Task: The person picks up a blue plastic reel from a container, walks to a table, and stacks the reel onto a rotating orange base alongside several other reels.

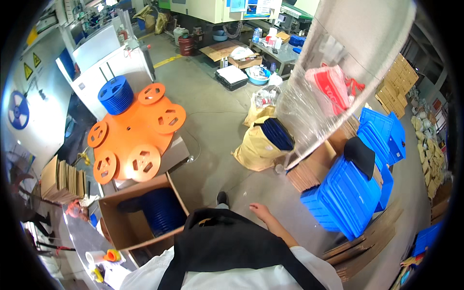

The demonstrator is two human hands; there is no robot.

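My right hand [259, 210] hangs beside the black apron [232, 239], over the floor, with loosely bent fingers and nothing seen in it. My left hand is out of view. Nearest on the left is an open cardboard box [113, 217] holding a stack of dark blue reels [164, 212]. Beyond it stands an orange turntable [128, 128] with round orange plates [145, 163] around its edge. A stack of blue reels [116, 95] sits on one of its stations, with two thin rods rising above it.
Ahead right, a yellow sack [261, 147] holds dark blue pieces beside a wrapped, tilted pale panel [357, 38]. Blue plastic bins [343, 193] and flattened cardboard [367, 246] lie to the right. A tape roll [112, 255] rests on the left table. A cluttered workbench [278, 54] stands farther back.
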